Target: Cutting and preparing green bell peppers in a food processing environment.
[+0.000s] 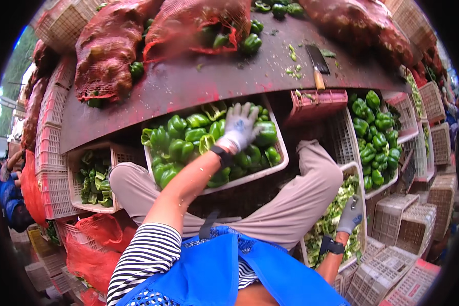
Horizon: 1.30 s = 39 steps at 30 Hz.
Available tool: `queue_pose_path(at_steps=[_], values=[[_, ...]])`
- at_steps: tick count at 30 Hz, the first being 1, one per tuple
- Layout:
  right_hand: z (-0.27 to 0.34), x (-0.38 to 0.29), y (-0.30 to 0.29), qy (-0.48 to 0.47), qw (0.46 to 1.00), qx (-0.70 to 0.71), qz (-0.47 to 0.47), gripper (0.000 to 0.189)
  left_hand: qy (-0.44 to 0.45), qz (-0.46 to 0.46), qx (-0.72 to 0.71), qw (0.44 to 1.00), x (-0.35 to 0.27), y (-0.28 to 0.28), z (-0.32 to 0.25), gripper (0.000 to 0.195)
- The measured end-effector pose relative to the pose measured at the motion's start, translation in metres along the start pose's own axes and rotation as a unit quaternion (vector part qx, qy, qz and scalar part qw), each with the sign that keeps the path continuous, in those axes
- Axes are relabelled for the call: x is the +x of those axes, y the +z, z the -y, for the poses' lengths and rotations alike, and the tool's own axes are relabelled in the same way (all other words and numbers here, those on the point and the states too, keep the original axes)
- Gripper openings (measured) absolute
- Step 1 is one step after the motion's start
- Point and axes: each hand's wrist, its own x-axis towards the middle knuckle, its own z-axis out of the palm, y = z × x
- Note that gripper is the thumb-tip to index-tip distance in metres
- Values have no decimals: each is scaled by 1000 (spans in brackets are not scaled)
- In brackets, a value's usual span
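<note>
In front of me, between my knees, a white plastic crate (283, 162) is heaped with green bell peppers (180, 150). My left hand (240, 124), in a light knitted glove, rests on these peppers with its fingers spread. Beside its thumb lies a large glossy pepper (267, 134). To my right, my gloved right hand (350, 217) hangs over the edge of a crate (363, 225) of pale green pepper cores and scraps (331, 218). Its fingers look curled, with a small dark spot near them; whether they hold anything is unclear.
A cleaver (318, 63) lies on the dark tabletop (199, 82), its wooden handle at the near edge. Red mesh sacks (107, 49) stand along the table. More peppers fill a crate (386, 183) at right; cut ones lie in another crate (74, 191) at left. Stacked crates (390, 264) flank me.
</note>
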Motion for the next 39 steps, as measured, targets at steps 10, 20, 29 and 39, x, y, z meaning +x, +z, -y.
queue_pose_path(at_steps=[10, 20, 29, 39], values=[[240, 76, 36, -161, 909, 357, 144, 31, -61, 95, -26, 993, -5, 12, -1, 81], [240, 37, 230, -57, 981, 60, 175, 39, -208, -174, -157, 950, -124, -114, 131, 42], [261, -5, 255, -113, 943, -59, 306, 44, -623, 38, -268, 734, -329, -10, 340, 82], [270, -10, 292, 10, 934, 24, 355, 48, -622, 102, -265, 730, -344, 1, 350, 77]])
